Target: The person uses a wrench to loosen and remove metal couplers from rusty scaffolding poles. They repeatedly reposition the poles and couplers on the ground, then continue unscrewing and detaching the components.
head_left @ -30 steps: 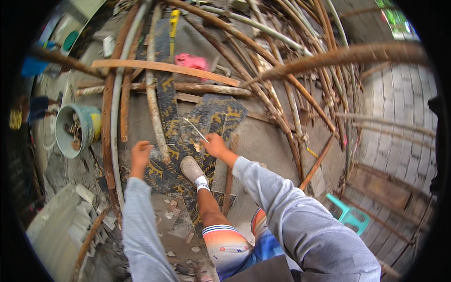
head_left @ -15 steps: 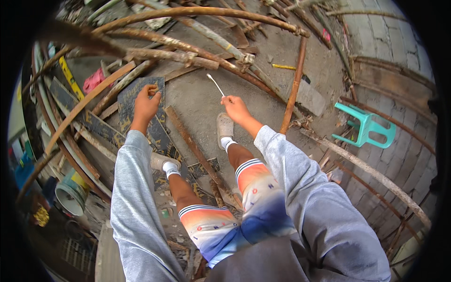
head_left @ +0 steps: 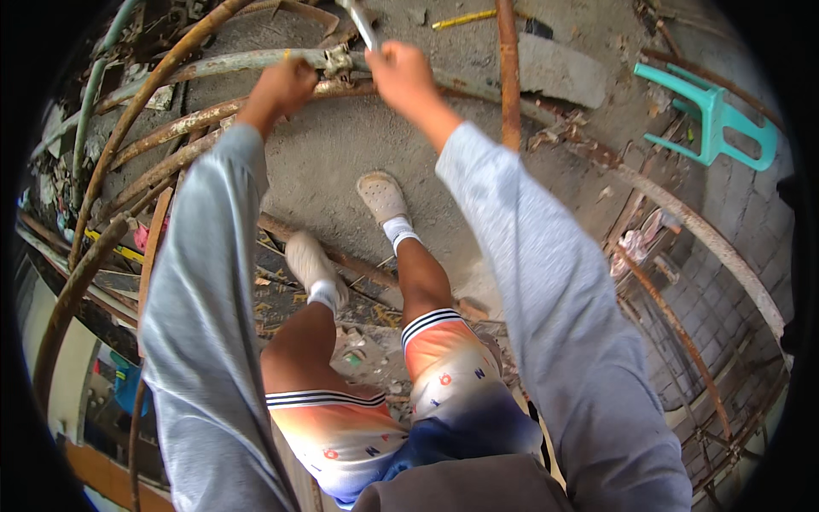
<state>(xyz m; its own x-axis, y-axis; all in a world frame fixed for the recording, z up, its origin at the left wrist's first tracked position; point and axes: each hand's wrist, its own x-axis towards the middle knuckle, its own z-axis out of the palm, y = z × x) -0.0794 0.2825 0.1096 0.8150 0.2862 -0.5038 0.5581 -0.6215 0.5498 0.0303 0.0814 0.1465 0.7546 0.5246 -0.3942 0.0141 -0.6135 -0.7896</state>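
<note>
My right hand is closed around a slim silver wrench, whose far end points up and away from me. Just left of it, a rusty clamp sits on a long grey pipe. My left hand is over that pipe, a short way left of the clamp. Its fingers look curled but are smeared by motion, and I cannot tell whether they touch the pipe. A second, rusty pipe runs just nearer to me, passing behind both hands.
An upright-looking rusty pipe stands right of my hands, beside a grey slab. A teal plastic chair lies at the right by a block wall. Curved pipes crowd the left side. Boards and rubble lie around my feet.
Both hands have moved farther forward and closer together, up to the clamped pipe. The view has shifted forward, and my left foot has stepped ahead. The wrench stays in my right hand.
</note>
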